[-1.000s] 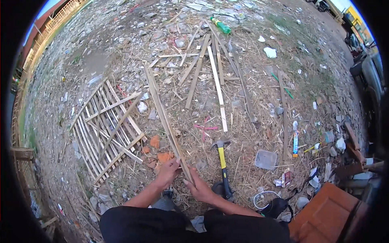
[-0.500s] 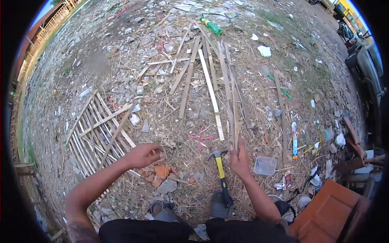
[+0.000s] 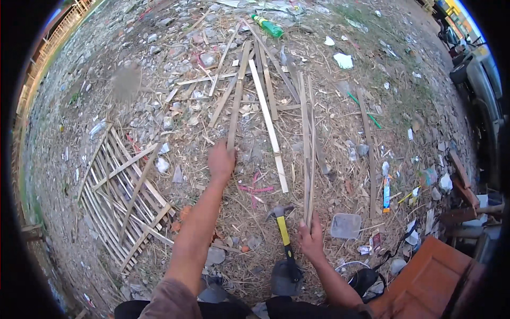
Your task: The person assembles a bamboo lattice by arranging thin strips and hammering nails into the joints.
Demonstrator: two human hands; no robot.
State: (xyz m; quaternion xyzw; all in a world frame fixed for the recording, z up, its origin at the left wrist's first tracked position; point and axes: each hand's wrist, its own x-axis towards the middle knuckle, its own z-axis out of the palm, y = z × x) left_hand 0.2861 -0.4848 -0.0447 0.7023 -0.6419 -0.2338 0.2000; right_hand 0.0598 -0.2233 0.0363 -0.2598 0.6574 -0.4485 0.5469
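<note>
My right hand [image 3: 312, 237] is closed round the near ends of a few thin wooden slats [image 3: 306, 143], which point away from me. Farther out, my left hand [image 3: 221, 161] grips the near end of another wooden slat [image 3: 238, 98] lying on the ground; its fingertips are partly hidden. Between the hands, a pale slat [image 3: 267, 119] lies among several loose ones that fan toward the far side. A claw hammer [image 3: 283, 229] with a yellow and black handle stands near my right foot, left of my right hand.
A lattice panel of nailed slats [image 3: 127, 196] lies to the left. Right of my right hand are a clear plastic tub [image 3: 346, 226] and a brown wooden panel [image 3: 425, 279]. A green bottle [image 3: 268, 26] lies at the far side. Stones, straw and litter cover the ground.
My left hand has reached forward and right from above the bricks, onto a slat. My right hand has drawn slightly nearer with its slats, which now lie apart from the fan.
</note>
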